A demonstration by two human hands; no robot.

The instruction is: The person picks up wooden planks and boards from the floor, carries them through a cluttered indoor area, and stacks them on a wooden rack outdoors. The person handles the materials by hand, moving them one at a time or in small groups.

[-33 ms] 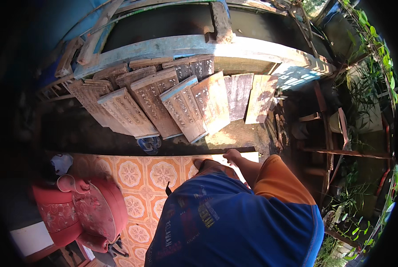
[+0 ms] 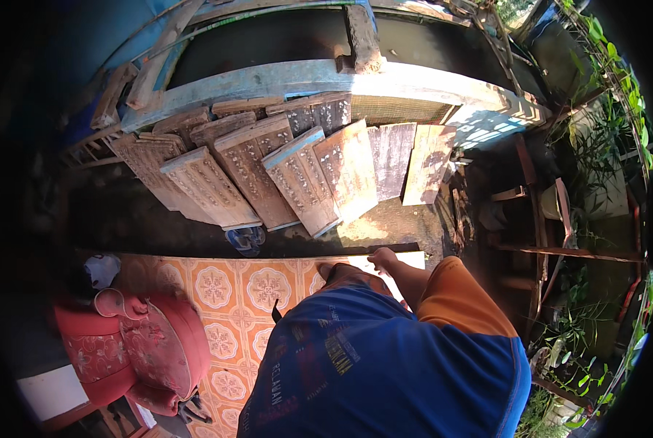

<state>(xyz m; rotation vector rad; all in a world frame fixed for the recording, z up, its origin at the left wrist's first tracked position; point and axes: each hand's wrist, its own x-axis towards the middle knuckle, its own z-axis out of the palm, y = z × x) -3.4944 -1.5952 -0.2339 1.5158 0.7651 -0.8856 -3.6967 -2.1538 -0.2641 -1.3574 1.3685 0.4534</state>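
Observation:
Neither my left hand nor my right hand shows in the head view. My blue printed shirt fills the lower middle, with orange shorts at its right side. Beyond them, a bare leg and foot reach the far edge of the tiled floor. A small dark strap or stick juts out at the left side of the shirt; what it belongs to is hidden. Past the tiles, several weathered wooden boards lean in an overlapping row on a low wall.
A red upholstered armchair stands at the left on the tiles. Blue sandals lie on the lower ground between tiles and boards. Behind the wall is a basin of murky water. Wooden rails and green plants line the right side.

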